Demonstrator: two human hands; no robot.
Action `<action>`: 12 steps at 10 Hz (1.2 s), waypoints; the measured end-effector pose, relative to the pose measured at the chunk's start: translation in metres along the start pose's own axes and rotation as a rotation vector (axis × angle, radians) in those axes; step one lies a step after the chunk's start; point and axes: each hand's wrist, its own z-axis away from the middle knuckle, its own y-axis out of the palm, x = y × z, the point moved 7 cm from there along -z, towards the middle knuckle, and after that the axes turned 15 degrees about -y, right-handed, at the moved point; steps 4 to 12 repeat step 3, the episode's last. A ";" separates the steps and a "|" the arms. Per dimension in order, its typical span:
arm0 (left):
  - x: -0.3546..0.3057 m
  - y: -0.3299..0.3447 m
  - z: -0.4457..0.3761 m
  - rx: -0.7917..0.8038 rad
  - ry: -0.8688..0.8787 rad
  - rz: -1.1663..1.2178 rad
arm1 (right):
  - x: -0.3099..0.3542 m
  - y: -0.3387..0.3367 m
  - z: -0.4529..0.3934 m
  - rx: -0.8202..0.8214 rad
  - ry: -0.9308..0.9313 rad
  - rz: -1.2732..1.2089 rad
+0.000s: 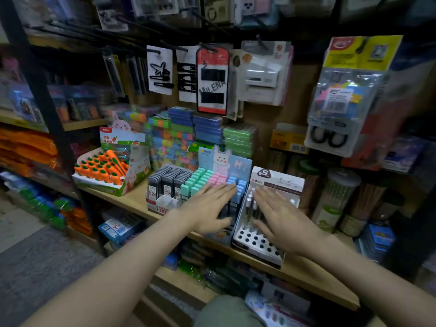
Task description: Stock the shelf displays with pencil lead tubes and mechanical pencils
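Hidden under left hand [212,208]: lower part of bunny display box [224,166]. Hidden under right hand [280,218]: most mechanical pencils [250,204] in white display tray [257,246]. Blurred beyond reading: hanging packets [349,95] at right, shelves at far left. Cut off by bottom edge: both forearms.

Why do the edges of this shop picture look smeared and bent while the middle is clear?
Head view: the wide-angle lens bows the shelf and blurs the edges; both hands, left hand and right hand, and the white pencil display stay sharp; the top is dim.
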 end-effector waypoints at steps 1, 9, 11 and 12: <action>-0.001 -0.010 0.004 -0.030 -0.021 0.025 | -0.003 -0.009 -0.004 -0.055 0.030 -0.092; 0.017 -0.043 0.031 -0.039 -0.209 0.072 | -0.002 -0.040 -0.023 -0.163 0.143 -0.303; 0.017 -0.043 0.031 -0.039 -0.209 0.072 | -0.002 -0.040 -0.023 -0.163 0.143 -0.303; 0.017 -0.043 0.031 -0.039 -0.209 0.072 | -0.002 -0.040 -0.023 -0.163 0.143 -0.303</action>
